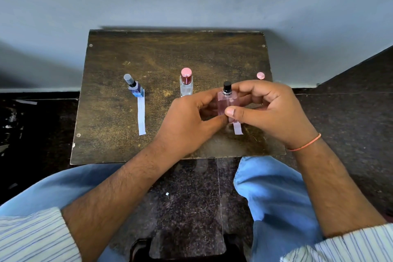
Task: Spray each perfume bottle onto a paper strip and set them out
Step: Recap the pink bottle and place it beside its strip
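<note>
I grip one square pink glass perfume bottle (227, 105), its black sprayer bare, between my left hand (187, 125) and right hand (270, 110), fingers curled round it above one white paper strip (237, 128). Two more bottles stand on the worn brown wooden table (170, 53): a blue one (136, 88) at a second strip (141, 117), and a clear pink-capped one (186, 84). One loose pink cap (260, 75) lies behind.

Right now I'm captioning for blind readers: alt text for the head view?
Both hands, left hand and right hand, hold a pink bottle over a small table. A blue bottle stands on a paper strip.
</note>
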